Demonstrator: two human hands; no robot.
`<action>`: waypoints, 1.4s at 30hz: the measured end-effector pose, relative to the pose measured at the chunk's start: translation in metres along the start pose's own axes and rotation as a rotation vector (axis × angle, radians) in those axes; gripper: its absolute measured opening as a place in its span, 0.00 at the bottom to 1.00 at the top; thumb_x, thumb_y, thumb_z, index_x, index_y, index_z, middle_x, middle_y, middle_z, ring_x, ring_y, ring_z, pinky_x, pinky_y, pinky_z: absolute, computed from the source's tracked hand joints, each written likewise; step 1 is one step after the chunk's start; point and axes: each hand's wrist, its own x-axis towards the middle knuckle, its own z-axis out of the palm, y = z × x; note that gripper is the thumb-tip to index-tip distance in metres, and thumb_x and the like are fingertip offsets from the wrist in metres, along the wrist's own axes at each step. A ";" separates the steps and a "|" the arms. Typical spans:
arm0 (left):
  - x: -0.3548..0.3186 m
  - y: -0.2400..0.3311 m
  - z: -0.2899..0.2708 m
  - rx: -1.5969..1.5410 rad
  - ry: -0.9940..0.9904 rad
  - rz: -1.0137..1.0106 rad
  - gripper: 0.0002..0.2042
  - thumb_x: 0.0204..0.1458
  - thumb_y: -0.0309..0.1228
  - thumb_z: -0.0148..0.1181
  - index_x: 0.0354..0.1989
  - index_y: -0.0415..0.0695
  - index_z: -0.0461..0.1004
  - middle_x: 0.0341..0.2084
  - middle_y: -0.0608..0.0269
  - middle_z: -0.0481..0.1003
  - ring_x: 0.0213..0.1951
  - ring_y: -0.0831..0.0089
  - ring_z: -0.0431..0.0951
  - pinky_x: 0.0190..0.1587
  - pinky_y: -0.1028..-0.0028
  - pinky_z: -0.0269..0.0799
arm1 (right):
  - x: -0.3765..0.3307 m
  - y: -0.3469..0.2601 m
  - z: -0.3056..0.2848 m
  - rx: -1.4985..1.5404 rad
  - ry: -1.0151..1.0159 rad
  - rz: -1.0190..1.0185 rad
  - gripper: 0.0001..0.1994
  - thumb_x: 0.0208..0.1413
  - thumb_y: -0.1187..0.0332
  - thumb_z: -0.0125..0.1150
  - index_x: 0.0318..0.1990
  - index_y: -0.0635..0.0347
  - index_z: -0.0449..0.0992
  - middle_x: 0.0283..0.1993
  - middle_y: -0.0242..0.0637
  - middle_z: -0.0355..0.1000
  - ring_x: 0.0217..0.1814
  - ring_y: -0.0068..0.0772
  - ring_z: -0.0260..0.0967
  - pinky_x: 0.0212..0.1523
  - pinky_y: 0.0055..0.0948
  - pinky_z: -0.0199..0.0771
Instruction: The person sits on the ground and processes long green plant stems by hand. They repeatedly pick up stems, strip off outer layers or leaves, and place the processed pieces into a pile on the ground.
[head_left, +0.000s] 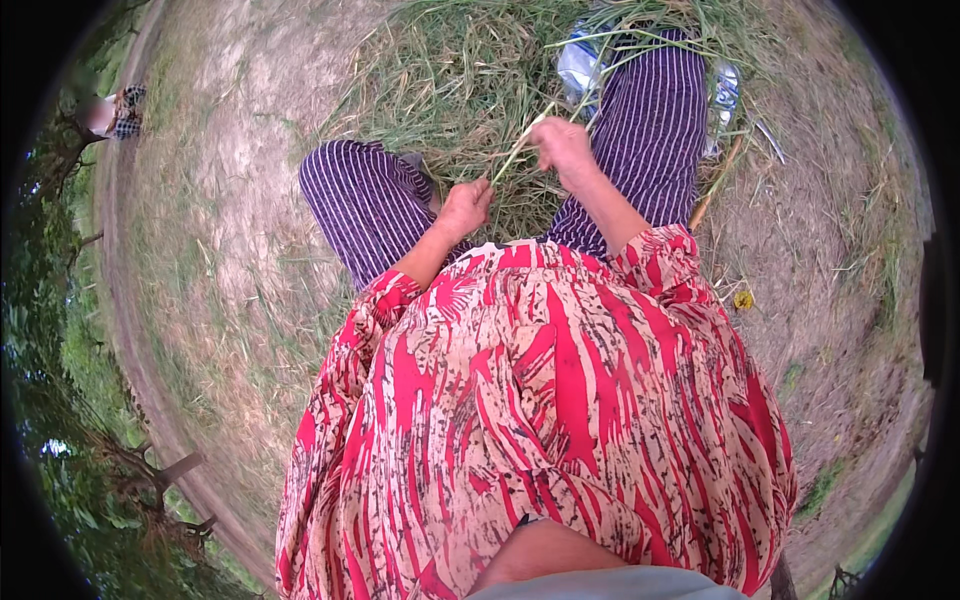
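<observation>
Between my two hands a thin bundle of green grass stalks (pixel 516 156) stretches at a slant, rising from left to right over my lap. My left hand (pixel 465 207) is closed around its lower end, beside my bent left knee. Higher up, my right hand (pixel 563 148) is curled with its fingers against the stalks, near the inner side of my right leg; its fingertips are partly hidden. A heap of cut grass (pixel 430 85) lies on the ground between and beyond my knees. Some long stalks also cross over my right knee.
A clear plastic bottle or wrapper (pixel 580 72) lies inside my right leg, another clear plastic piece (pixel 725 95) outside it. Nearby are a wooden stick (pixel 716 186) and a thin shiny strip (pixel 771 141). A yellow flower (pixel 743 299) is at right. Another person (pixel 118 112) is far left, near trees.
</observation>
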 end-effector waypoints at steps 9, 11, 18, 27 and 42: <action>0.012 -0.049 0.006 0.329 0.031 0.066 0.10 0.51 0.33 0.49 0.27 0.38 0.69 0.24 0.43 0.71 0.28 0.46 0.71 0.33 0.59 0.69 | -0.023 -0.112 -0.069 0.675 0.073 -0.547 0.08 0.50 0.77 0.43 0.21 0.60 0.65 0.15 0.25 0.52 0.15 0.20 0.49 0.23 0.27 0.60; 0.013 -0.050 0.007 0.025 0.064 -0.043 0.09 0.53 0.30 0.48 0.26 0.36 0.67 0.19 0.46 0.71 0.23 0.58 0.73 0.27 0.66 0.69 | -0.014 -0.095 -0.056 0.413 0.169 -0.461 0.09 0.55 0.72 0.45 0.25 0.64 0.70 0.17 0.29 0.62 0.21 0.21 0.59 0.26 0.31 0.67; -0.004 -0.003 -0.008 0.042 0.125 0.034 0.08 0.53 0.29 0.48 0.28 0.37 0.68 0.15 0.50 0.70 0.20 0.61 0.73 0.24 0.67 0.68 | -0.021 -0.016 -0.019 -1.297 0.192 -0.733 0.22 0.47 0.68 0.58 0.49 0.66 0.65 0.54 0.57 0.57 0.51 0.52 0.63 0.50 0.43 0.65; -0.004 -0.017 0.002 0.361 0.128 0.295 0.08 0.51 0.32 0.49 0.30 0.41 0.70 0.22 0.44 0.71 0.29 0.46 0.71 0.33 0.57 0.67 | -0.002 0.005 -0.022 -1.446 -0.233 -0.484 0.08 0.47 0.67 0.54 0.23 0.61 0.72 0.23 0.48 0.69 0.29 0.49 0.69 0.36 0.41 0.68; -0.002 -0.029 0.004 0.409 0.054 0.154 0.08 0.51 0.31 0.49 0.30 0.39 0.71 0.21 0.48 0.73 0.28 0.52 0.74 0.33 0.62 0.70 | 0.038 0.001 -0.061 -0.080 0.487 -0.290 0.12 0.59 0.67 0.44 0.30 0.67 0.70 0.18 0.36 0.70 0.18 0.21 0.63 0.24 0.23 0.65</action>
